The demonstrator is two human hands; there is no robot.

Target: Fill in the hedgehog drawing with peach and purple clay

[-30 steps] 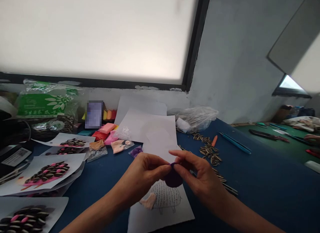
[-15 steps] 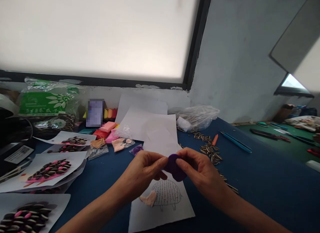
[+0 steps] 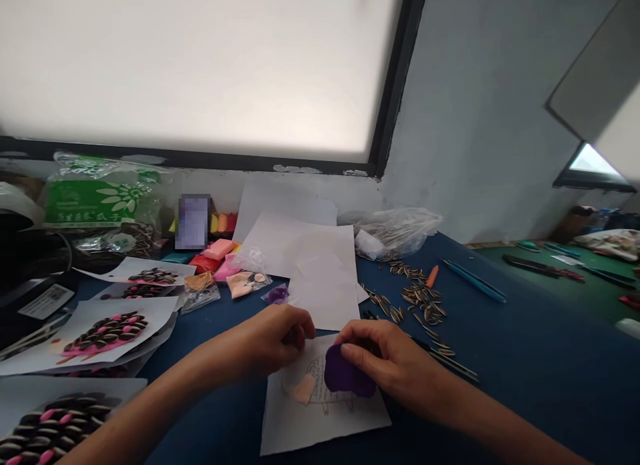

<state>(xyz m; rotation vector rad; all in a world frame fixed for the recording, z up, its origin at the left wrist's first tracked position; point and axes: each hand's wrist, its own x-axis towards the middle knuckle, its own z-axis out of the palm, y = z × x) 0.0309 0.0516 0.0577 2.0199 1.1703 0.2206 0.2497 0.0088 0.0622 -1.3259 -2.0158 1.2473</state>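
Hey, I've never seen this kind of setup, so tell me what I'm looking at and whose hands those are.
There's no machine here: these are a person's bare hands, seen from one camera worn on that person's head, looking forward and down. The right hand pinches a flat purple piece over a paper sheet with a drawn animal. The left hand is beside it, fingers curled, with nothing visibly held. On the blue table lie striped seeds and a slim blue tool to the right; printed pictures lie to the left.
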